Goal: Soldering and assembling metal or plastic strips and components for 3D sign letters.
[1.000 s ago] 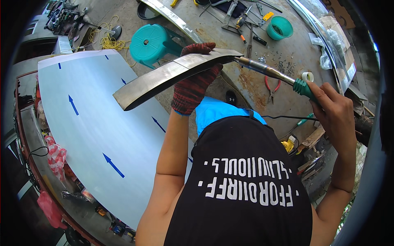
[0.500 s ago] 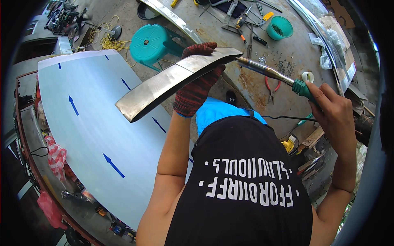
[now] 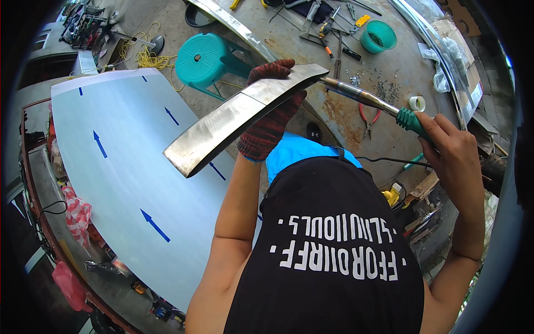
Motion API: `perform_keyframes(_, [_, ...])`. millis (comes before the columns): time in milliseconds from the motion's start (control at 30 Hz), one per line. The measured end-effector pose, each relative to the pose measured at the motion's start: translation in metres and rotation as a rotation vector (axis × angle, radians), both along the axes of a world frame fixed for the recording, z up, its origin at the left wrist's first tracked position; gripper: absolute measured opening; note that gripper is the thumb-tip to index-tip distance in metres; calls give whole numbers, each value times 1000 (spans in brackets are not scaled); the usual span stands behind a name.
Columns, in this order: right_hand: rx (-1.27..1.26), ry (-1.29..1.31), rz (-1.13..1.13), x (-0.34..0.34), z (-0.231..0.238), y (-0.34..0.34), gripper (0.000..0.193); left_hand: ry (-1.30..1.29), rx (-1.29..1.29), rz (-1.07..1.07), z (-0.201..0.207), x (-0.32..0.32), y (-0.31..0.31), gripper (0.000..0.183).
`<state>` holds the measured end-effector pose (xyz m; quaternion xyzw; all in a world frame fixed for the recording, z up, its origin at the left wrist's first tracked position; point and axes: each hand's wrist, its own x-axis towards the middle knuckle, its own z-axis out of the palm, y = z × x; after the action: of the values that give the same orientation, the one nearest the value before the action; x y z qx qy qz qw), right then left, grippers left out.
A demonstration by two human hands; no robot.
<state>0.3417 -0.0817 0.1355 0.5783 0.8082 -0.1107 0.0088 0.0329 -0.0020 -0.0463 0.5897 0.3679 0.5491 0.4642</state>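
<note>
My left hand (image 3: 266, 131), in a dark red and black knit glove, is closed around a curved strip of shiny sheet metal (image 3: 236, 114). A seam line crosses the strip, which slants from upper right down to lower left. My bare right hand (image 3: 453, 145) grips the ribbed green handle of a steel-shafted tool (image 3: 361, 94). The shaft's far end meets the strip's upper right end, and its tip is hidden there. Whether the two touch I cannot tell.
A pale blue sheet with dark blue arrows (image 3: 122, 167) lies at left. Beyond are a green stool (image 3: 194, 61) and yellow cord (image 3: 150, 58). A metal worktop (image 3: 328, 114) carries red-handled pliers (image 3: 367, 119), a tape roll (image 3: 416, 104), a green bucket (image 3: 378, 37) and several hand tools.
The lower left end of the metal strip has swung slightly right and downward, and my gloved left hand has shifted a little with it. My right hand and its tool look unchanged.
</note>
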Motion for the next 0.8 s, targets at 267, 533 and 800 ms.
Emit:
perform_keyframes(267, [-1,33,-17,-1,1,1,48,85,58,35,5,-1,0,55])
perform_keyframes(533, [-4,66,-30,1,2,0,47,57,51,40,4,-3,0,57])
perform_keyframes(800, [-19,75,-39,0,4,-3,46,102,69,54,9,-1,-6,53])
